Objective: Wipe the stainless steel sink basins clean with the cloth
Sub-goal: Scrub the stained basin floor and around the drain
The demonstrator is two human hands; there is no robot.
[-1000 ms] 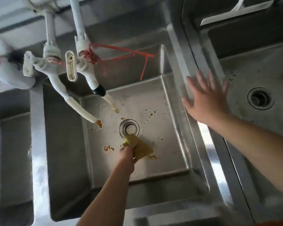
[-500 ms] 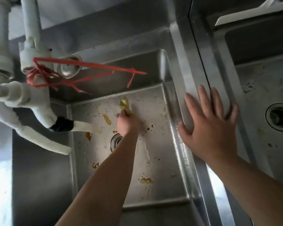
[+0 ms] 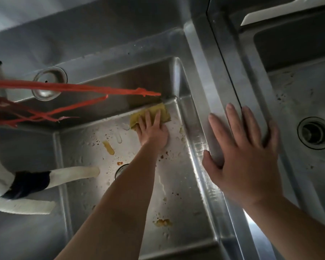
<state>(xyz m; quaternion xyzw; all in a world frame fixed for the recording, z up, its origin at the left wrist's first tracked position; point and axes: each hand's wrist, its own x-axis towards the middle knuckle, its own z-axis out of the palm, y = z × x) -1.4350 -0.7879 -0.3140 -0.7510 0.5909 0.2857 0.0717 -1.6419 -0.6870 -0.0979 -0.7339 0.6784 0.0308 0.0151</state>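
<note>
So at this point I was mid-wipe in the middle basin, working the far right corner of its floor, a bit above the centre of the frame. My left hand was flat on the yellow cloth, fingers straight and spread, pressing it down onto the steel rather than gripping it, and the cloth sat tucked right up against where the back wall meets the right wall. My right hand lay open on the divider rim between the two basins, fingers over the edge, bracing and holding nothing. I'd call the job far from done: there was a yellowish streak left of my forearm, brown specks scattered around it, and a crusty blob nearer the bottom of the frame. The drain was mostly hidden behind my arm. The right-hand basin also looked spotted and untouched. Next move, I figured, needed the cloth dragged back down-frame with firm pressure through the streak and the blob, keeping clear of the white faucet spout at the left.
</note>
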